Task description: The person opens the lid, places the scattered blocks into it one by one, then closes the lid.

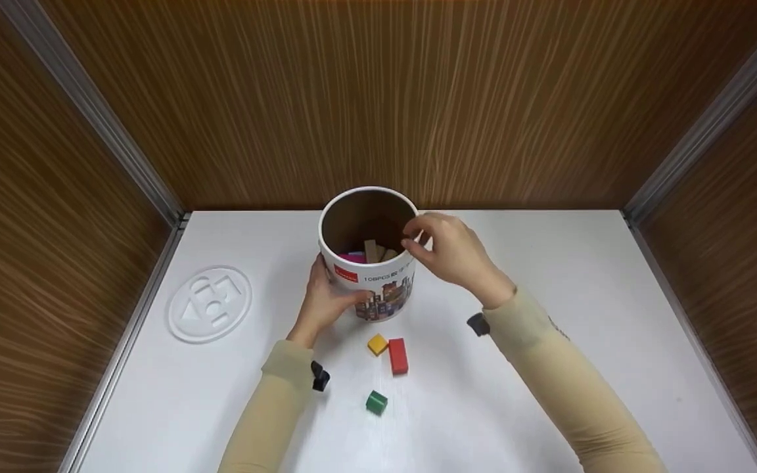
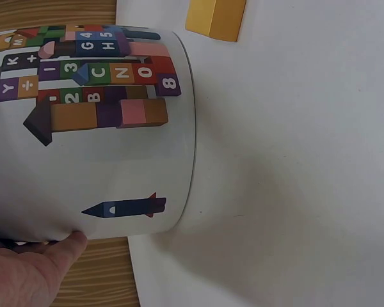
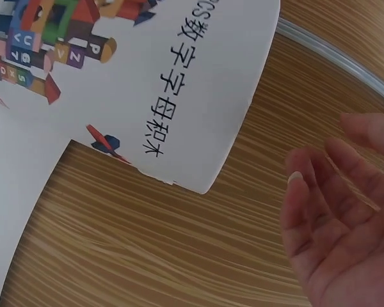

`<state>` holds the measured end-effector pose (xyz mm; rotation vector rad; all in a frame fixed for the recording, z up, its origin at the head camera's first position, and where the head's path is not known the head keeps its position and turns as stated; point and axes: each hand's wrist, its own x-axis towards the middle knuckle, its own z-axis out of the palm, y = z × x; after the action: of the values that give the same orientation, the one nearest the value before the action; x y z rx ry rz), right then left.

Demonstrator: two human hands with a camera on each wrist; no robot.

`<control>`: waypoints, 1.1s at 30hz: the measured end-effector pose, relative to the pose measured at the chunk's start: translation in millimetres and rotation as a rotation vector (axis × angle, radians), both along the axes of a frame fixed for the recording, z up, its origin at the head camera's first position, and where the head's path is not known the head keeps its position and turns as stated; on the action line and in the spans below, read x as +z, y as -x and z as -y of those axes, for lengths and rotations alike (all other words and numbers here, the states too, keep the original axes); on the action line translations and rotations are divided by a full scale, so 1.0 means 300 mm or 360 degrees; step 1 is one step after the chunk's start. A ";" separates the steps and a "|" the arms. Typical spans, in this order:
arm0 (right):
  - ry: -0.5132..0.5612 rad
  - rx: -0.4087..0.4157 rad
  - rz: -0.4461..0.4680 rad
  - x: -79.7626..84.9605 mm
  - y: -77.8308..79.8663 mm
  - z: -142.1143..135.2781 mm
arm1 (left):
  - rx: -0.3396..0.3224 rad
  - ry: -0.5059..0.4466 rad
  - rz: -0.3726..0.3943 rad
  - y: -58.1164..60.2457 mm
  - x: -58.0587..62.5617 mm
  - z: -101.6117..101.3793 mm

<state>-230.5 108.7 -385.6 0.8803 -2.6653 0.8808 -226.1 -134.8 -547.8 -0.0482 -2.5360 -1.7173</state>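
A white printed bucket stands upright near the back of the table, with several blocks inside. My left hand holds its left side, thumb across the printed front; the other fingers are partly hidden behind the wall. At the right of the rim is my right hand, its fingers loosely bent. The right wrist view shows nothing between the fingers of that hand, apart from the bucket wall. In front of the bucket lie a yellow block, a red block and a green block.
A round white lid with raised shapes lies at the table's left. Wood-grain panels enclose the white table at the back and both sides, with metal strips at the corners.
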 end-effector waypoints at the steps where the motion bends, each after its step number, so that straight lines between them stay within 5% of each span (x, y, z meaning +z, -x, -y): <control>1: -0.0025 0.0014 0.0018 -0.009 -0.011 -0.004 | 0.0002 0.0001 -0.0006 0.000 0.001 0.000; 11: -0.0317 0.0236 0.0315 -0.190 -0.091 -0.010 | -0.0009 0.0017 -0.0013 -0.001 0.000 0.004; 23: -0.0644 0.0232 0.0712 -0.423 -0.156 0.020 | -0.0004 0.0028 -0.0009 -0.001 -0.006 0.004; 33: -0.0839 0.0253 0.0677 -0.518 -0.174 0.043 | -0.0009 0.0020 -0.0031 0.000 -0.006 0.004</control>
<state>-178.2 95.8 -540.9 1.1299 -3.3202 0.4219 -226.0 -136.0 -549.5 -0.0725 -2.5354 -1.6944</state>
